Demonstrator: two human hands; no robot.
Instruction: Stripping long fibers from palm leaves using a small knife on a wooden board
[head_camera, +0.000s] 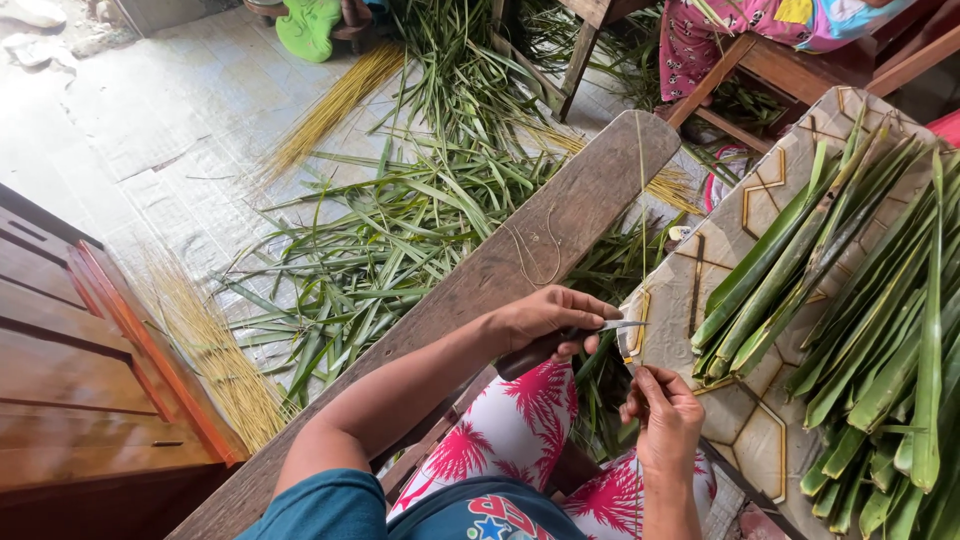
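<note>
While left hand grips knife w/ fingers curled shut, right hand pinches thin leaf rib; green leaves on patterned table, more on tiled floor.

left hand fisted, right hand fingers pinched

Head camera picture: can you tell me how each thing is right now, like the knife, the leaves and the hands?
Left hand: closed around the knife handle.
Knife: held level, blade pointing right.
Right hand: pinching a thin leaf strip.
Leaf strip: stretched up, taut.
Green leaves: stacked on the patterned table.
Floor leaves: scattered loose.
Yellow sticks: lying in bundles.
</note>
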